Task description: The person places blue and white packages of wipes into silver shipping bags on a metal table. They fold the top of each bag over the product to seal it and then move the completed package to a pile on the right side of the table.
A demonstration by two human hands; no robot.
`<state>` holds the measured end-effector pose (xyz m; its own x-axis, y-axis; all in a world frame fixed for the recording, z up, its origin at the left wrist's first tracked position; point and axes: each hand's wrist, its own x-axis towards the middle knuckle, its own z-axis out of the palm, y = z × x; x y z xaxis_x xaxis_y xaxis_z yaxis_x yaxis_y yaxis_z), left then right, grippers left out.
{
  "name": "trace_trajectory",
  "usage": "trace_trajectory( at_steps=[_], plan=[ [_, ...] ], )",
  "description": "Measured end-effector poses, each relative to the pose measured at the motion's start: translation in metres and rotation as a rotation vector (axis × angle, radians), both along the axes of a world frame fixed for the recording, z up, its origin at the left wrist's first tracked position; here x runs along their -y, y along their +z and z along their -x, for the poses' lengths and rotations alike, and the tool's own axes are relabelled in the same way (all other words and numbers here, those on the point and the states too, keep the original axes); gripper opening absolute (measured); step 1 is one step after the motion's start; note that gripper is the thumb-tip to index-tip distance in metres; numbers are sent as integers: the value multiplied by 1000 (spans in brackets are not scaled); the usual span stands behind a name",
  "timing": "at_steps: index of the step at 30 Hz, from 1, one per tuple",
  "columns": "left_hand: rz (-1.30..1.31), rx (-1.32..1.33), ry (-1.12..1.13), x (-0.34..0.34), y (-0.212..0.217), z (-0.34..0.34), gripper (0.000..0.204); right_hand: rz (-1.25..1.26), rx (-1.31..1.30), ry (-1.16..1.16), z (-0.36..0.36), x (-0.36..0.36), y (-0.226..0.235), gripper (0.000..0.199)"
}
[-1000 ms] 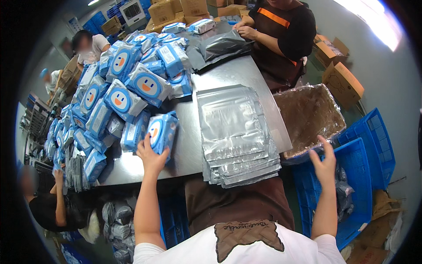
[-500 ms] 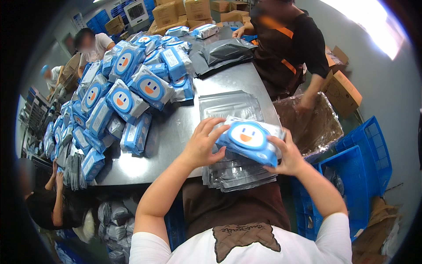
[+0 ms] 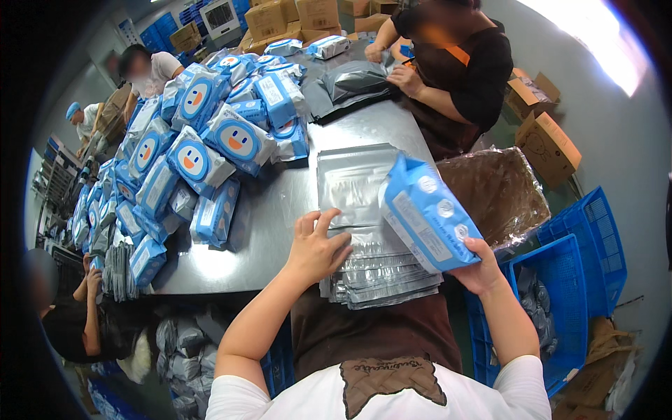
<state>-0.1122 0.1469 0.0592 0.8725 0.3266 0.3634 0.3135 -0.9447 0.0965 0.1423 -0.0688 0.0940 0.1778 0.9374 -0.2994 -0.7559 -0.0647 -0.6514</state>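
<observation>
My right hand [image 3: 479, 269] grips one end of a blue-and-white pack of wipes [image 3: 434, 217]. The pack tilts over the right side of a stack of grey plastic mailing bags [image 3: 357, 182], its printed side panel facing up. On the left part of that stack rests my left hand [image 3: 318, 248], fingers apart and bent, touching the top bag and holding nothing that I can make out. A large heap of similar wipes packs [image 3: 199, 147] covers the left of the metal table [image 3: 273, 203].
Across the table a co-worker [image 3: 455, 70] handles a filled grey bag [image 3: 357, 80]. A plastic-lined box [image 3: 497, 185] and blue crates [image 3: 560, 280] stand along my right. Other people work at the left. Cardboard boxes [image 3: 269, 21] are piled at the back.
The pack has turned from face-up to tilted and moved right in my right hand. My left hand has let go of it and moved down onto the bags. The co-worker's hands have moved to the filled bag.
</observation>
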Motion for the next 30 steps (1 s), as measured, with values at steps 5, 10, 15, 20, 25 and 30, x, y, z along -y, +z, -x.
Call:
trace_trajectory(
  at_steps=[5, 10, 15, 20, 25, 30],
  plan=[
    [-20, -81, 215, 5, 23, -22, 30, -88, -10, 74, 19, 13, -4, 81],
    [704, 32, -74, 2, 51, -28, 81, -60, 521, 98, 48, 20, 6, 82],
    [693, 117, -124, 37, 45, -34, 98, 114, 1611, -162, 84, 33, 18, 80],
    [623, 30, -122, 57, 26, -42, 92, 201, 2050, -395, 107, -11, 0, 84],
    [494, 249, -36, 53, 10, -15, 83, 43, 1436, -211, 88, -28, -9, 91],
    [282, 91, 120, 82, 21, 5, 84, -45, 1752, 209, 11, -20, -24, 82]
  ],
)
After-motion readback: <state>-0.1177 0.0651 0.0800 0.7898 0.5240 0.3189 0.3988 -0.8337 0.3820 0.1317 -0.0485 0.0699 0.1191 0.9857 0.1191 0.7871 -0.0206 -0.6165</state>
